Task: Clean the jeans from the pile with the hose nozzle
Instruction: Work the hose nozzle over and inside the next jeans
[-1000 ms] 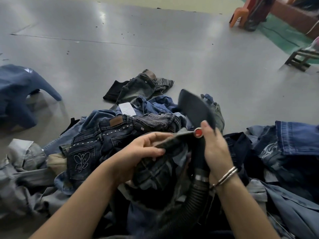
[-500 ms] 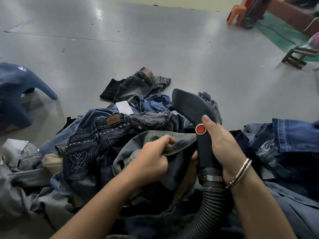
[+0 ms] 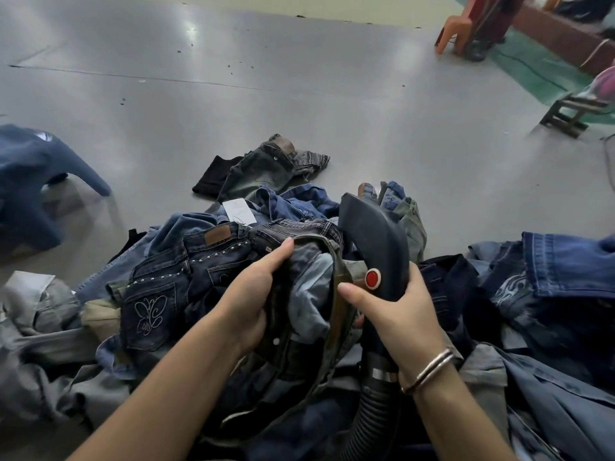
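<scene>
A dark hose nozzle [image 3: 376, 234] with a red button and a ribbed black hose [image 3: 364, 417] stands upright over the pile. My right hand [image 3: 396, 314] grips its handle just below the button, thumb pointing left. Beside it, my left hand [image 3: 256, 294] clutches the waistband of a grey-blue pair of jeans [image 3: 309, 281] held open on top of the pile of jeans [image 3: 173, 281]. The nozzle's wide mouth points up and away, above the held waistband.
Dark jeans with studs and a butterfly pocket [image 3: 149, 311] lie left of my hands. More denim [image 3: 565, 271] is heaped on the right. A lone pair [image 3: 266, 168] lies on the grey floor ahead. A blue stool [image 3: 30, 181] stands left, a wooden stool [image 3: 572, 114] far right.
My left hand has shifted its hold up along the waistband and spread the jeans open. My right hand slid lower on the nozzle handle, below the red button.
</scene>
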